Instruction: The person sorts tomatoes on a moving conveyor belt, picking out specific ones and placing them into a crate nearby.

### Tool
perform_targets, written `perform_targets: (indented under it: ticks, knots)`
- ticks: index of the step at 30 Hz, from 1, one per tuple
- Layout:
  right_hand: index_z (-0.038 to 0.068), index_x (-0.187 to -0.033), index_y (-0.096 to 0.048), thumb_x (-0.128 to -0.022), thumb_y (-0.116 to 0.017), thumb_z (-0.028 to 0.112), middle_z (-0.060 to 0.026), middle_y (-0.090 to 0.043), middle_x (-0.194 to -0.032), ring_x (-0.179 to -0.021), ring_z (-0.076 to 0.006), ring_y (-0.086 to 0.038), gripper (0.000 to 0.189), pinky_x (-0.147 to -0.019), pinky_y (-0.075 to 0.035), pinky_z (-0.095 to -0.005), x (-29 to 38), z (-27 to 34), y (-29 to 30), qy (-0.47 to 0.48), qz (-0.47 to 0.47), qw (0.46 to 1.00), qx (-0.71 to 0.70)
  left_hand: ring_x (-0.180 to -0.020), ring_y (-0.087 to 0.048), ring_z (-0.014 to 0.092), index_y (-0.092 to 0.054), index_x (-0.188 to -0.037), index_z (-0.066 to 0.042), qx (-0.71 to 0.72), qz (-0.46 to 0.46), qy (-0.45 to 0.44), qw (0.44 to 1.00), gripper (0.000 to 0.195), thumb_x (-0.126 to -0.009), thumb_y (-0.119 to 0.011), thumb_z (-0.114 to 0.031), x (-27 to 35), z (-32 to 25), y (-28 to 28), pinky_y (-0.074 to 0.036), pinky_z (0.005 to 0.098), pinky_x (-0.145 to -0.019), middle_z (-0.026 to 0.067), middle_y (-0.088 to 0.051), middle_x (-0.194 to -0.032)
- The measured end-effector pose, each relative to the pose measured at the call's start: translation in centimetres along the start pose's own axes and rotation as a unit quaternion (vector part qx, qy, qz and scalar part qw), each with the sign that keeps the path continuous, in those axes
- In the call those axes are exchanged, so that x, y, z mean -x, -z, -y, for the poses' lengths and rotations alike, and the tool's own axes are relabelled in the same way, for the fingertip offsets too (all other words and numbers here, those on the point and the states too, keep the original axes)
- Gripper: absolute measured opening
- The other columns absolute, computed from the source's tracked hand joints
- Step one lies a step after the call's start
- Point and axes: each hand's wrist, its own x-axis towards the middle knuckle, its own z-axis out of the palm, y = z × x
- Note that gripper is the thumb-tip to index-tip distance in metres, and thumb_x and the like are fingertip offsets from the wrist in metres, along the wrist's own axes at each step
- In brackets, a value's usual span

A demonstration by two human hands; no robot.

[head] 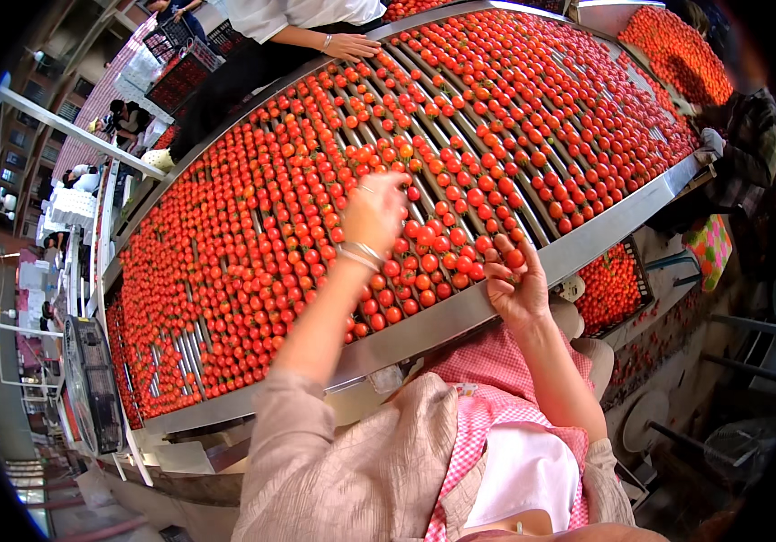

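Many small red tomatoes (300, 234) with some green stems lie in rows on a metal roller conveyor (432, 129) before me. My left hand (376, 211), with bangles at its wrist, is blurred just above the tomatoes near the conveyor's middle. Its fingertips point down at orange-red ones, and whether they grip any is not clear. At the near metal rim (422, 325), my right hand (520, 288) is turned palm up with curled fingers. A single tomato (514, 259) sits between those fingers.
Across the conveyor, another person's hand (353, 46) rests by the far rim. A co-worker with a gloved hand (712, 143) is at the right. A black crate of tomatoes (610, 288) stands below the near rim. A black fan (93, 386) is at the left end.
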Motion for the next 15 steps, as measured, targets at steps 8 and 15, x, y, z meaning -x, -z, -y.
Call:
perform_targets:
  ticks: [8,15]
  knots:
    - [0.006,-0.087,-0.057,-0.098,-0.046,0.045,-0.0117,-0.054,-0.084,-0.053,-0.0115,-0.042,0.043,-0.035,-0.029,-0.0167,0.8,2.2,1.4,-0.026,0.09,0.989,0.117,-0.106,-0.055,0.032,-0.063,-0.109,-0.014,-0.379,0.141,0.05,0.913,0.027,-0.088,-0.049,-0.008,-6.1,18.1,3.6,-0.048,0.041,-0.09,0.0136,-0.063,-0.108]
    - [0.005,-0.085,-0.052,-0.099,-0.043,0.047,-0.0089,-0.047,-0.079,-0.049,-0.0097,-0.037,0.046,-0.033,-0.029,-0.0177,0.8,3.1,0.9,-0.003,0.05,0.986,0.158,-0.098,-0.061,0.031,-0.059,-0.107,-0.009,-0.338,0.148,0.089,0.925,0.021,-0.086,-0.053,-0.008,-8.1,16.7,3.8,-0.052,0.0398,-0.081,0.0157,-0.065,-0.103]
